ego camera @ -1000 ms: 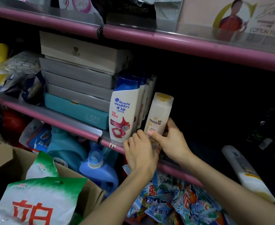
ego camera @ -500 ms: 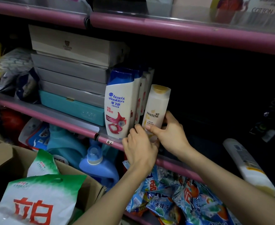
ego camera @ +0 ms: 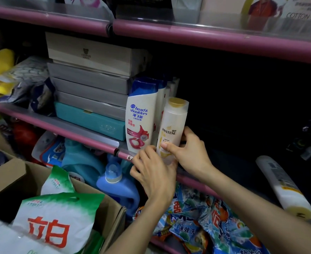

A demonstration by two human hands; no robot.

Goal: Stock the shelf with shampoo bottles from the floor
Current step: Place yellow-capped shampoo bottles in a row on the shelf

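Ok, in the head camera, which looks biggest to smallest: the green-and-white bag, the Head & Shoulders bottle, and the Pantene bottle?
1. green-and-white bag, though it is nearest the camera
2. Head & Shoulders bottle
3. Pantene bottle, which both hands hold on the shelf

Two hands (ego camera: pixel 171 162), five stacked boxes (ego camera: pixel 90 85), two Pantene bottles (ego camera: pixel 173 123), one cardboard carton (ego camera: pixel 8 173), two blue jugs (ego camera: pixel 118 187).
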